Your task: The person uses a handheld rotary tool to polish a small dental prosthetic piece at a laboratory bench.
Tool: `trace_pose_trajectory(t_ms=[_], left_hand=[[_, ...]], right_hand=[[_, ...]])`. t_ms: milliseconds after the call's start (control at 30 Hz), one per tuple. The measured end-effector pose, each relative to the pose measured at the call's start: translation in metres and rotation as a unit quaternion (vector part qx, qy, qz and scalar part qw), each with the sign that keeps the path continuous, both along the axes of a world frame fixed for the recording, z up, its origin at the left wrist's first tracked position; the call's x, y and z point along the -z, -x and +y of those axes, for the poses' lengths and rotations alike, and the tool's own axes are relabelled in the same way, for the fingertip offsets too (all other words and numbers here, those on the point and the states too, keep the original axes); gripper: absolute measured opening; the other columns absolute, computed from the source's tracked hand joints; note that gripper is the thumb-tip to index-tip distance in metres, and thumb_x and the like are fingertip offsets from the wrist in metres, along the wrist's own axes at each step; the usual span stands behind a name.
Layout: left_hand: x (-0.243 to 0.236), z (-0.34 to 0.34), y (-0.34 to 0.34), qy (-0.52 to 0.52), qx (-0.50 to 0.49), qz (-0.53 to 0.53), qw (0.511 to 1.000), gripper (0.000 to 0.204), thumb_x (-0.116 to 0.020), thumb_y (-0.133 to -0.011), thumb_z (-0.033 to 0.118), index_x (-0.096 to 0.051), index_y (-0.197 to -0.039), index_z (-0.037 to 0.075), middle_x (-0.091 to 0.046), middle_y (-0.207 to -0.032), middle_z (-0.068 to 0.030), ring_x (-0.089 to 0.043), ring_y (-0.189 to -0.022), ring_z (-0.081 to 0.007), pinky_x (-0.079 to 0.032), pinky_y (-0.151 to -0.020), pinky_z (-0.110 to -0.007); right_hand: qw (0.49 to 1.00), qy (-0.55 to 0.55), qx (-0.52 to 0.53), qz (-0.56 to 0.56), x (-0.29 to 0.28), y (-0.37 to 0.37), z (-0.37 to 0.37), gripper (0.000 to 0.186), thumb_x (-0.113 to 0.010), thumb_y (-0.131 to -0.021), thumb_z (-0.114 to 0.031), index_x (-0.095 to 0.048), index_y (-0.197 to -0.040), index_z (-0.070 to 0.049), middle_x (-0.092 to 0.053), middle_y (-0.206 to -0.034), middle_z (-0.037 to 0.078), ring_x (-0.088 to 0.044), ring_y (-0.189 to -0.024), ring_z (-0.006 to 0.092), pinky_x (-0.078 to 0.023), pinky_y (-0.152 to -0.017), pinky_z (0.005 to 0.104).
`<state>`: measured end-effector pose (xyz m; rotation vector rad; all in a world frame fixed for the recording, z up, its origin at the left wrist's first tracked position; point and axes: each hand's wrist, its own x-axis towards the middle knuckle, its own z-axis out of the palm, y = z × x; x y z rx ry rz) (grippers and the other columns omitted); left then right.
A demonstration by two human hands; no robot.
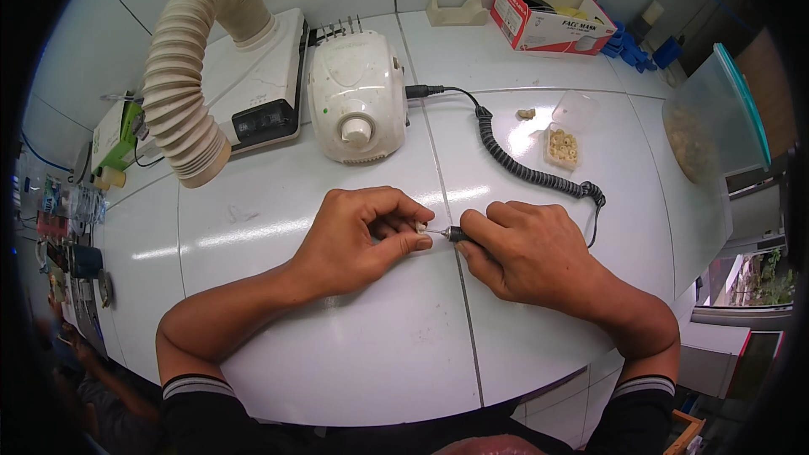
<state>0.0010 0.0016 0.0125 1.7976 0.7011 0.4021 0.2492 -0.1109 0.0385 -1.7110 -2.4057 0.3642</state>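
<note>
My left hand (358, 236) is closed in a pinch, with a small whitish piece (420, 227) between thumb and fingertips. Too little of the piece shows to tell its kind. My right hand (535, 248) wraps round a black rotary handpiece (456, 234), whose thin metal bit points left and reaches the piece; whether it touches cannot be made out. A coiled dark cord (522, 170) runs from the right hand's side to a white control unit (356, 97) with a round knob and a lit green light. Several burs stand in a row on its back.
A ribbed suction hose (179, 93) arches from a white box-shaped unit (253, 76) at left. Behind the cord are a small clear box of yellowish pieces (562, 147) and a loose piece (526, 114). A mask box (548, 21) and teal-lidded tub (716, 118) stand at right.
</note>
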Motion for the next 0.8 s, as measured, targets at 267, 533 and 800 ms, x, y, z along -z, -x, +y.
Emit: trace_pose_trajectory(t_ms=[267, 533, 800], left_hand=[[-0.0005, -0.0004, 0.0001, -0.005, 0.0, -0.007, 1.0, 0.023, -0.087, -0.098, 0.005, -0.082, -0.118, -0.006, -0.082, -0.096, -0.0093, -0.074, -0.087, -0.01, -0.06, -0.079, -0.026], [0.0007, 0.0, 0.001, -0.004, 0.004, -0.004, 1.0, 0.024, -0.088, -0.098, 0.005, -0.082, -0.118, -0.006, -0.082, -0.097, -0.0098, -0.075, -0.088, -0.0106, -0.06, -0.08, -0.025], [0.0011, -0.0002, 0.0005, -0.008, 0.004, -0.001, 1.0, 0.025, -0.089, -0.098, 0.007, -0.081, -0.118, -0.006, -0.081, -0.096, -0.009, -0.074, -0.088, -0.0105, -0.06, -0.08, -0.026]], right_hand=[[1.0, -0.008, -0.005, 0.0, 0.0013, -0.0007, 0.0004, 0.022, -0.071, -0.107, -0.031, -0.068, -0.11, -0.009, -0.069, -0.076, 0.011, -0.075, -0.068, 0.0327, -0.056, -0.055, 0.0468], [1.0, -0.007, -0.006, 0.002, 0.0015, -0.0007, -0.0001, 0.022, -0.071, -0.107, -0.031, -0.068, -0.11, -0.009, -0.069, -0.076, 0.011, -0.074, -0.067, 0.0322, -0.055, -0.054, 0.0462], [1.0, -0.003, -0.009, 0.003, 0.0001, -0.0007, 0.0003, 0.022, -0.071, -0.107, -0.031, -0.068, -0.11, -0.009, -0.069, -0.076, 0.011, -0.074, -0.067, 0.0323, -0.055, -0.055, 0.0465]])
